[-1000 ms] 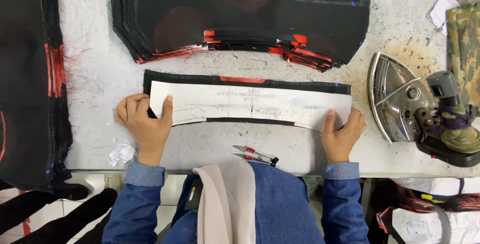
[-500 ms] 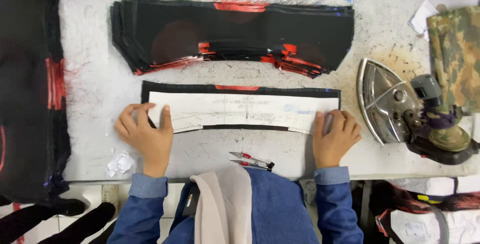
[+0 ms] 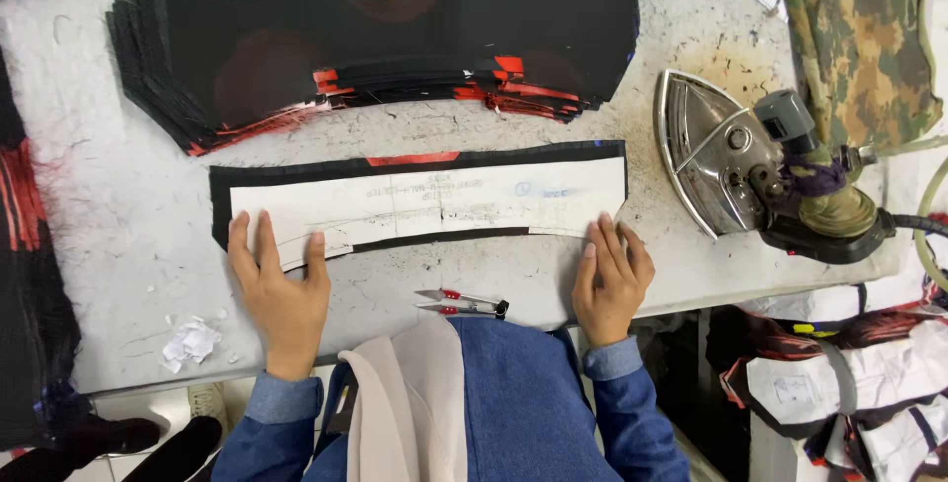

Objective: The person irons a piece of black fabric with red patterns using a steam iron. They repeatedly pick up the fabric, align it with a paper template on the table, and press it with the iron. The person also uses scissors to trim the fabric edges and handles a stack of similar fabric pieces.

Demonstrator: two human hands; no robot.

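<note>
1. Bare table [image 3: 118, 215] lies open left of the pattern piece [image 3: 425, 200], toward the left edge.
2. The stack of black cut fabric [image 3: 395, 42] fills the far side.
3. The iron [image 3: 750, 171] blocks the right edge.
4. Thread snips [image 3: 462, 301] and a paper scrap [image 3: 190, 341] sit along the near edge.

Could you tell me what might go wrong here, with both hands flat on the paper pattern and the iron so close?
The paper pattern lies loose on the black fabric piece, pinned only by the left hand and right hand at its ends, so its middle could shift. The iron rests on its side near the right hand; a brush could burn if it is hot. The thread snips lie near the table edge.
</note>
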